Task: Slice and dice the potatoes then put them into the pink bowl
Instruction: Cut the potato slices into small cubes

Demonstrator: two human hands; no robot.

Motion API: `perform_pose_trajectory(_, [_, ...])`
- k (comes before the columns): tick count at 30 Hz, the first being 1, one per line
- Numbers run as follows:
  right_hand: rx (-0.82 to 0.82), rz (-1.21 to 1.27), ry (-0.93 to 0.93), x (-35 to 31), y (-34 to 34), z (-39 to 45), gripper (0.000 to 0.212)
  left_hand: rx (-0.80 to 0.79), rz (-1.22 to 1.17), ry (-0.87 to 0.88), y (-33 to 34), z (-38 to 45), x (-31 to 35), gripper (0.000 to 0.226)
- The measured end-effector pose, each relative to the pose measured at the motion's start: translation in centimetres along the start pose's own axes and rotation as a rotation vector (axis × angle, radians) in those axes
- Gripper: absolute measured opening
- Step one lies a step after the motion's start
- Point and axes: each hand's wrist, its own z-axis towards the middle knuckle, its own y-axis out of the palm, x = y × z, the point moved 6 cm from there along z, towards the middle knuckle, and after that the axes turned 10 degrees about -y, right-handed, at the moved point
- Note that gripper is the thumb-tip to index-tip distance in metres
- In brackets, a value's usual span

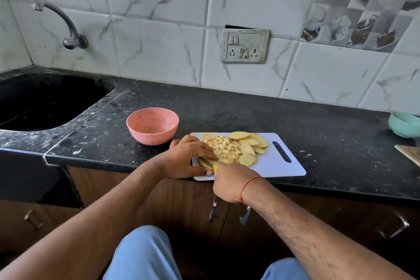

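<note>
A white cutting board [281, 166] lies at the counter's front edge. On it are several round potato slices [250, 146] and a heap of small potato dice [223, 148]. My left hand [188, 157] presses a few stacked slices [205, 162] down at the board's near left corner, fingers laid over them. My right hand [231, 180] grips a knife with a yellow handle [215, 168]; the blade is mostly hidden between my hands. The pink bowl [152, 125] stands to the left of the board, and its visible inside holds nothing.
A black sink [41, 102] with a wall tap [68, 27] is at the left. A pale green bowl [404, 124] and the corner of a wooden board [409, 153] sit at the right edge. Cabinet doors with handles [245, 215] lie below the counter.
</note>
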Motion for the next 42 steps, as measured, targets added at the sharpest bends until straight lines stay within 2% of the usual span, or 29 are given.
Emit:
perform_pose_trajectory(9, [-0.060, -0.070, -0.051, 0.1, -0.2, 0.2, 0.011, -0.080, 0.031, 0.013, -0.2, 0.7, 0.5, 0.039])
perform_pose_trajectory(15, [-0.114, -0.091, -0.036, 2.1, 0.7, -1.7, 0.021, -0.091, 0.049, 0.021, 0.0, 1.0, 0.5, 0.039])
perform_pose_trajectory(25, [-0.101, -0.146, -0.037, 4.7, 2.4, -4.7, 0.018, -0.090, 0.032, 0.027, 0.2, 0.9, 0.3, 0.040])
perform_pose_trajectory(30, [0.001, -0.089, -0.011, 6.4, 1.8, -7.0, 0.026, -0.071, 0.038, 0.031, 0.0, 0.9, 0.7, 0.040])
perform_pose_trajectory(34, [0.180, 0.163, 0.005, 7.4, 1.2, -8.1, 0.038, -0.026, 0.051, 0.033, -0.5, 0.3, 0.5, 0.045])
perform_pose_trajectory(38, [0.265, 0.286, 0.035, 8.1, 1.6, -7.4, 0.036, 0.062, 0.057, -0.056, -1.0, -0.7, -0.7, 0.055])
perform_pose_trajectory(42, [0.276, 0.301, 0.040, 7.9, 2.4, -5.7, 0.028, 0.216, -0.135, -0.165, -0.8, -1.8, -2.0, 0.066])
